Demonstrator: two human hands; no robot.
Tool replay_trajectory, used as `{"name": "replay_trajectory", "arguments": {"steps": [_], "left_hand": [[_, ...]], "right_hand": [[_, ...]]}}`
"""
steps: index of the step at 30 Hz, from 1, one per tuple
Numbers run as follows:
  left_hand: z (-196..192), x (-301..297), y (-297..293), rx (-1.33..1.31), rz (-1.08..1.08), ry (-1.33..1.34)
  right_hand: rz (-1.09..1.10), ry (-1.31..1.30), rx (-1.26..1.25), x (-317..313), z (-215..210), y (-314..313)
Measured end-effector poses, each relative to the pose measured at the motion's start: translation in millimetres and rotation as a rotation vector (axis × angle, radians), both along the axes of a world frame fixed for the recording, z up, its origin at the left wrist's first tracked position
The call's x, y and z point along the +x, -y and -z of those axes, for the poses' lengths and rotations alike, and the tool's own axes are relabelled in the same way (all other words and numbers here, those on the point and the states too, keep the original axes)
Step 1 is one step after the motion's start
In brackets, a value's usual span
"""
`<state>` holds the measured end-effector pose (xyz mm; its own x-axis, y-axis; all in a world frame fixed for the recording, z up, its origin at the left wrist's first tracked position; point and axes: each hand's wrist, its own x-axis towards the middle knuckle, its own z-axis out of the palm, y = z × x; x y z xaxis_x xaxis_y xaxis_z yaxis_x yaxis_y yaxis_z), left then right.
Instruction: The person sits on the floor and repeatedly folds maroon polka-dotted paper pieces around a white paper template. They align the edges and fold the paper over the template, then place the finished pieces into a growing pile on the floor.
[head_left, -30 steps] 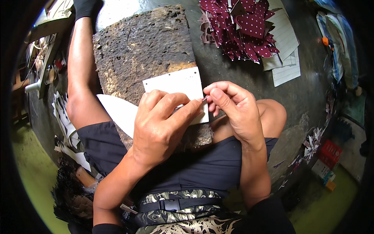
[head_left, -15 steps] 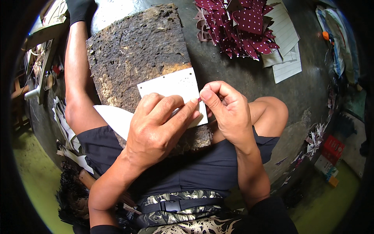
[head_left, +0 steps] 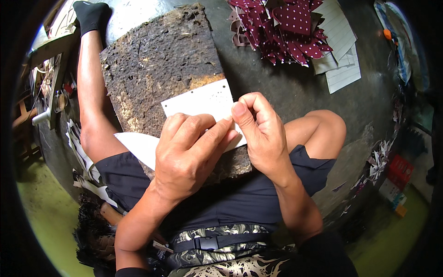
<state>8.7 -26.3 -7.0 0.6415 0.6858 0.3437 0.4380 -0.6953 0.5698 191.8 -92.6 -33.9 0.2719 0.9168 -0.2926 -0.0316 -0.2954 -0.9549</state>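
Observation:
A white sheet (head_left: 198,102) with small dark holes or dots near its corners and edge lies on a rough, dark board across my lap. My left hand (head_left: 184,143) presses down on it with bent fingers, the index fingertip by the right edge. At that same edge my right hand (head_left: 263,129) is closed, thumb against curled index finger. What its fingertips pinch is too small to make out. From under my left hand a pointed white piece (head_left: 138,145) sticks out to the left. Whether it joins the sheet is hidden.
The worn board (head_left: 161,60) rests between my legs. Beyond it on the right is a heap of maroon polka-dot pieces (head_left: 295,27), beside lined paper sheets (head_left: 344,69). White scraps (head_left: 380,157) lie at the far right, and a wooden frame (head_left: 55,87) stands at the left.
My right hand has shifted slightly left, up against the sheet's edge. A small dark red bit seen between the fingertips before no longer shows. The whole view has tilted a little.

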Motion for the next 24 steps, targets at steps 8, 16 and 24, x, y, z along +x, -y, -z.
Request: {"name": "replay_trajectory", "arguments": {"steps": [8, 16, 24], "left_hand": [[-2, 0, -1, 0.003, 0.0, -0.01], [-4, -1, -4, 0.004, 0.027, -0.027], [-6, -3, -6, -0.007, 0.05, -0.03]], "right_hand": [[0.047, -0.211, -0.015, 5, 10, -2], [0.053, -0.148, -0.027, 10, 28, -6], [0.068, -0.122, -0.022, 14, 44, -8]]}}
